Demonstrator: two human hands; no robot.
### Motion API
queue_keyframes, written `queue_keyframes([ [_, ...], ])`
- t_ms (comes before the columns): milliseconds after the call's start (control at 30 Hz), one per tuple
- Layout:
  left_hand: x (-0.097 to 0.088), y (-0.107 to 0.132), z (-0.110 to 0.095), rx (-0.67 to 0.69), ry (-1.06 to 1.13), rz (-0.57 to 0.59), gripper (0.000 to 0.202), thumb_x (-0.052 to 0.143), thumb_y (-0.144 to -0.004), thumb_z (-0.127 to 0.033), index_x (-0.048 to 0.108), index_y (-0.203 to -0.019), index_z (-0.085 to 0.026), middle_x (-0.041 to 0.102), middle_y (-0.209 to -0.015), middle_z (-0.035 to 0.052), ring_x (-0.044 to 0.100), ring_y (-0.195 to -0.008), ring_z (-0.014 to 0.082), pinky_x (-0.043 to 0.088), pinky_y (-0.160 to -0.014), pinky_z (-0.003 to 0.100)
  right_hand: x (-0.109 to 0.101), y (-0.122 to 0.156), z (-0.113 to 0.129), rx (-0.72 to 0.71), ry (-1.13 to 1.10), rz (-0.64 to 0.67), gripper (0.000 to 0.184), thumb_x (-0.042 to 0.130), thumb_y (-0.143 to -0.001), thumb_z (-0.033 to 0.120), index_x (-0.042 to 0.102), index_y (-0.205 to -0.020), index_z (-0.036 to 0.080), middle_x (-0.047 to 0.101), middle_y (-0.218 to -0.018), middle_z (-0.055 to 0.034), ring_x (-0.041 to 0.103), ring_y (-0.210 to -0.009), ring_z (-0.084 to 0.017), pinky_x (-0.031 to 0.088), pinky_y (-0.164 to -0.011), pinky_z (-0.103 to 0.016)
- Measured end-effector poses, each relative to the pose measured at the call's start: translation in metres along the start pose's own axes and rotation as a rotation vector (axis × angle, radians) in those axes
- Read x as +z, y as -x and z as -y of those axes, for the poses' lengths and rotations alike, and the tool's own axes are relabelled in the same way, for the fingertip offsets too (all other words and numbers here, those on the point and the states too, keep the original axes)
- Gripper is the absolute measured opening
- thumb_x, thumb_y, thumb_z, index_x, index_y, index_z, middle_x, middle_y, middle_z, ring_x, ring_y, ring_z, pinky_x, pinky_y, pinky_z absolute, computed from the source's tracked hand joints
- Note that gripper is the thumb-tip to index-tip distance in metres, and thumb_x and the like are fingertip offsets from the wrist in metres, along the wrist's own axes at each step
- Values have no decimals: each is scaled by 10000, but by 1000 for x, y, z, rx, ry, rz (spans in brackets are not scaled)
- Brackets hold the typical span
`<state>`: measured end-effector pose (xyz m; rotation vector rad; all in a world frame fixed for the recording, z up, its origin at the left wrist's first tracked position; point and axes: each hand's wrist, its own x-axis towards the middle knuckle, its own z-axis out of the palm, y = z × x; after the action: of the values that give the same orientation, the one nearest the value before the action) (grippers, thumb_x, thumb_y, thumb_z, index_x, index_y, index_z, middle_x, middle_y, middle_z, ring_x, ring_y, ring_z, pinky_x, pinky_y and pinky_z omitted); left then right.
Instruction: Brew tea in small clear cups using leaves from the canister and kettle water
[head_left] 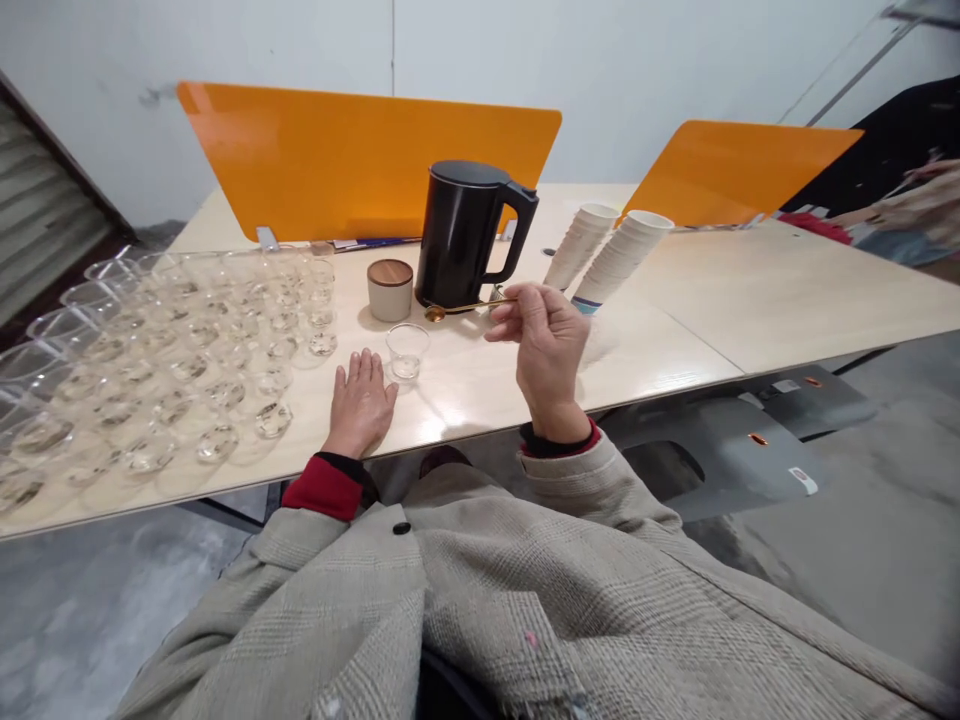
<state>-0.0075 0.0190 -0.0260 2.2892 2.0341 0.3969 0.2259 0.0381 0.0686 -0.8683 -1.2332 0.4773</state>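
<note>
My right hand (551, 345) pinches the handle of a long golden spoon (435, 314), held level above the table with its bowl pointing left. Below and left of the spoon's bowl stands a small clear cup (407, 355), upright on the table. Flat on the tabletop, just left of that cup, rests my left hand (361, 400), fingers stretched out and holding nothing. A pale canister with a wooden lid (389, 290) sits behind the cup. Right behind the spoon is a black electric kettle (466, 235), its handle to the right.
Many clear cups (191, 368) with dark bits in the bottom stand in rows on the left. Two leaning stacks of paper cups (624, 258) are right of the kettle. Orange dividers (322, 160) line the table's back. Grey chairs (742, 450) are tucked at right; a person's arm shows far right.
</note>
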Motion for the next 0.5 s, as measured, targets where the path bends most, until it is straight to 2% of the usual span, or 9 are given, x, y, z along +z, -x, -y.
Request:
queue_keyframes([
  [167, 8, -9, 16, 36, 250, -122, 808, 585, -1006, -456, 343, -1684, -90, 317, -1783, 211, 222, -1695, 358, 237, -1366, 570, 26, 13, -11, 34, 26, 149, 518, 544, -1024, 722, 684, -966, 227, 718, -716, 26, 677, -521, -98, 538, -501, -205],
  [267, 13, -19, 21, 20, 446, -160, 944, 729, -919, -453, 314, -1694, -107, 375, -1757, 228, 332, -1660, 348, 322, -1343, 513, 35, 15, -16, 16, 105, 254, 528, 508, -1042, 715, 665, -928, 224, 702, -684, 36, 668, -509, -91, 489, -496, -197],
  [400, 17, -33, 13, 48, 707, -166, 1135, 834, -824, -413, 204, -1728, -144, 428, -1727, 238, 448, -1600, 343, 448, -1263, 471, 45, 15, -20, -16, 209, 400, 467, 481, -1098, 601, 623, -861, 224, 672, -636, 54, 650, -487, -81, 473, -549, -204],
  [500, 17, -38, 4, 11, 850, -151, 1154, 844, -794, -372, 196, -1732, -194, 515, -1673, 223, 549, -1525, 337, 535, -1173, 461, 50, 15, -24, -13, 229, 461, 428, 454, -1124, 528, 604, -856, 230, 669, -636, 57, 646, -491, -86, 473, -576, -215],
])
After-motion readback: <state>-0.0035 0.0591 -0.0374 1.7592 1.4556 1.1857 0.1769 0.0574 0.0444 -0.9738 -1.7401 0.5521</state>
